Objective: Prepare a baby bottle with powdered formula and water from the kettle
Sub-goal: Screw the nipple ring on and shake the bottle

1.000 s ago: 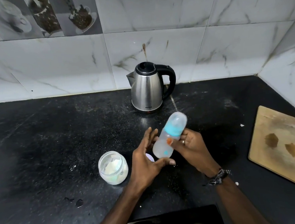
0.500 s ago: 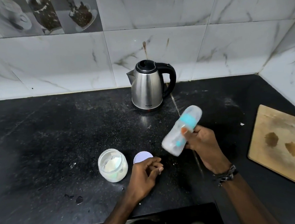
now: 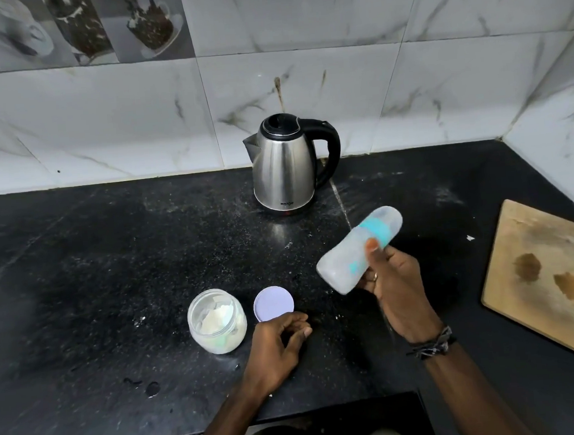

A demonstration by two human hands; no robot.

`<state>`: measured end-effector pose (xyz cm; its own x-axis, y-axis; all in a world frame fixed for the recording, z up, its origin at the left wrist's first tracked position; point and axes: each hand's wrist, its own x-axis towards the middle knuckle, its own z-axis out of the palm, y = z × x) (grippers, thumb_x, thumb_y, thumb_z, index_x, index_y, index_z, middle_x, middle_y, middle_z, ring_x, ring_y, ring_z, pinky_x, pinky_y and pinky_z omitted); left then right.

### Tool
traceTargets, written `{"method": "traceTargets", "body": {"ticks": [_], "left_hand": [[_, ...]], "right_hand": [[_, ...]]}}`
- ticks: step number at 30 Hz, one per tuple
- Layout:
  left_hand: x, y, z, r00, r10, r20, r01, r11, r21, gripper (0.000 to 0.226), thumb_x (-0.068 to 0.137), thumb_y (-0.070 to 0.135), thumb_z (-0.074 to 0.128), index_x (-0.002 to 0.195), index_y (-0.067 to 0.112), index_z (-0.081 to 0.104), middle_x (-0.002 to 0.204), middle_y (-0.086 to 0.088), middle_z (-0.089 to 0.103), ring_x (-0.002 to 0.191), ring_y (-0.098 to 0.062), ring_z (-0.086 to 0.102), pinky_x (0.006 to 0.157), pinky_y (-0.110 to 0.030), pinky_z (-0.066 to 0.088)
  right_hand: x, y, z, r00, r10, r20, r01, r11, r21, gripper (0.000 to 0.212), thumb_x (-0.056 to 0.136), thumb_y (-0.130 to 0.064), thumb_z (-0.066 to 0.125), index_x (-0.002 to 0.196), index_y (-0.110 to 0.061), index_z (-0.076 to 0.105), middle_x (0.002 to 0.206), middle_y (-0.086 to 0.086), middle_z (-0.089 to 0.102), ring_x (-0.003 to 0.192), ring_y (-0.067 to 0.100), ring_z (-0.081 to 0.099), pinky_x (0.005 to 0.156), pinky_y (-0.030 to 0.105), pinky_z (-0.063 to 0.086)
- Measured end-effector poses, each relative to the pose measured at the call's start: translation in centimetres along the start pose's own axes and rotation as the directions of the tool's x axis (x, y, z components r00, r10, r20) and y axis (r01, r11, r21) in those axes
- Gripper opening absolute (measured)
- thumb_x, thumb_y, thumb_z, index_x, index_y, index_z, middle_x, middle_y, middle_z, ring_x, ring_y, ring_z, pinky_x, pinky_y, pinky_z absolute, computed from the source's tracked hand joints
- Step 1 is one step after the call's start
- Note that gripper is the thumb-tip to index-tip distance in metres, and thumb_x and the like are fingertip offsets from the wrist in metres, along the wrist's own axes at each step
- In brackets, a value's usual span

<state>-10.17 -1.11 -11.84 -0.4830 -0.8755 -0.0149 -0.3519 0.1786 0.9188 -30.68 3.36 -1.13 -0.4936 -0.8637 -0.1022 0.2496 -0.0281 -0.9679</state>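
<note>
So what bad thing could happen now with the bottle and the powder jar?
The right hand holds the baby bottle tilted above the counter; if its cap is loose, it might leak. The formula jar stands open, its lid beside it, near the left hand; a bump could spill powder.

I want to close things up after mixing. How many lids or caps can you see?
3: the purple lid flat on the counter beside the open jar, the clear cap on the baby bottle, and the kettle's black lid.
</note>
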Motion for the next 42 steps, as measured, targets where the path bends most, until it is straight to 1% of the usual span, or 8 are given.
{"method": "traceTargets", "body": {"ticks": [11, 15, 19, 23, 28, 31, 35, 42], "left_hand": [[0.4, -1.6, 0.4, 0.999, -0.006, -0.035, 0.005, 1.000, -0.018, 0.019, 0.091, 0.006, 0.076, 0.109, 0.012, 0.079, 0.102, 0.017, 0.078, 0.099, 0.007, 0.072, 0.091, -0.012, 0.054], [0.5, -2.0, 0.4, 0.999, 0.019, -0.029, -0.020, 1.000, -0.018, 0.019, 0.092, 0.005, 0.074, 0.108, 0.013, 0.079, 0.101, 0.019, 0.078, 0.099, 0.007, 0.072, 0.090, -0.010, 0.052], [0.3, -2.5, 0.6, 0.998, 0.050, -0.041, -0.050, 0.999, -0.016, 0.018, 0.092, 0.007, 0.074, 0.104, 0.018, 0.081, 0.100, 0.023, 0.079, 0.098, 0.005, 0.073, 0.090, -0.011, 0.053], [0.3, -2.9, 0.5, 0.997, 0.067, -0.042, -0.068, 0.998, -0.010, 0.019, 0.095, 0.011, 0.071, 0.104, 0.023, 0.082, 0.104, 0.025, 0.078, 0.101, 0.004, 0.073, 0.092, -0.014, 0.053], [0.1, -3.1, 0.8, 0.996, 0.055, -0.076, -0.059, 0.997, -0.055, 0.022, 0.094, 0.004, 0.071, 0.104, 0.020, 0.083, 0.103, 0.021, 0.079, 0.102, 0.001, 0.074, 0.093, -0.016, 0.055], [0.3, -3.1, 1.0, 0.996, 0.041, -0.084, -0.048, 0.996, -0.074, 0.021, 0.094, 0.004, 0.072, 0.103, 0.019, 0.083, 0.102, 0.020, 0.080, 0.101, 0.002, 0.074, 0.091, -0.013, 0.053], [0.1, -3.3, 1.3, 0.995, 0.033, -0.092, -0.041, 0.995, -0.087, 0.021, 0.091, 0.003, 0.075, 0.103, 0.019, 0.083, 0.102, 0.020, 0.079, 0.101, 0.002, 0.074, 0.094, -0.014, 0.054], [0.1, -4.0, 1.4, 0.995, 0.069, -0.073, -0.072, 0.997, -0.029, 0.029, 0.086, -0.003, 0.076, 0.103, 0.019, 0.083, 0.107, 0.023, 0.078, 0.105, 0.001, 0.074, 0.098, -0.017, 0.054]], "right_hand": [[0.1, 0.2, -0.3, 0.987, -0.086, 0.135, 0.113, 0.973, -0.204, 0.055, 0.065, -0.054, 0.086, 0.102, -0.016, 0.072, 0.098, 0.005, 0.078, 0.092, 0.019, 0.075, 0.083, 0.038, 0.061], [0.5, -0.4, -0.6, 0.999, -0.044, 0.008, 0.044, 0.999, 0.019, 0.078, 0.054, -0.069, 0.084, 0.103, -0.009, 0.071, 0.101, 0.011, 0.077, 0.094, 0.025, 0.074, 0.074, 0.037, 0.061], [0.7, -0.1, -0.7, 0.990, -0.113, 0.080, 0.127, 0.972, -0.199, 0.038, 0.073, -0.039, 0.080, 0.102, -0.016, 0.071, 0.098, 0.004, 0.078, 0.098, 0.031, 0.073, 0.087, 0.045, 0.060], [0.3, -0.1, -0.3, 0.999, -0.015, -0.047, 0.016, 0.999, 0.033, 0.057, 0.073, -0.059, 0.073, 0.102, -0.010, 0.072, 0.101, 0.009, 0.077, 0.099, 0.030, 0.073, 0.077, 0.043, 0.060], [0.2, 0.2, 0.1, 0.996, -0.035, 0.078, 0.044, 0.993, -0.114, 0.064, 0.061, -0.062, 0.084, 0.101, -0.012, 0.073, 0.099, 0.007, 0.078, 0.092, 0.021, 0.074, 0.077, 0.035, 0.061], [0.4, -0.4, 0.0, 1.000, 0.023, -0.009, -0.022, 0.987, 0.157, 0.060, 0.065, -0.059, 0.076, 0.101, -0.012, 0.072, 0.100, 0.006, 0.077, 0.091, 0.021, 0.074, 0.074, 0.037, 0.063], [0.6, -0.1, -0.1, 0.998, -0.062, 0.034, 0.065, 0.992, -0.105, 0.037, 0.077, -0.038, 0.080, 0.103, -0.012, 0.071, 0.095, 0.006, 0.078, 0.087, 0.020, 0.075, 0.071, 0.032, 0.062], [0.0, 0.2, -0.2, 0.999, -0.014, -0.050, 0.011, 0.998, -0.055, 0.077, 0.055, -0.073, 0.081, 0.101, -0.012, 0.072, 0.098, 0.010, 0.078, 0.089, 0.026, 0.075, 0.070, 0.041, 0.061]]}}
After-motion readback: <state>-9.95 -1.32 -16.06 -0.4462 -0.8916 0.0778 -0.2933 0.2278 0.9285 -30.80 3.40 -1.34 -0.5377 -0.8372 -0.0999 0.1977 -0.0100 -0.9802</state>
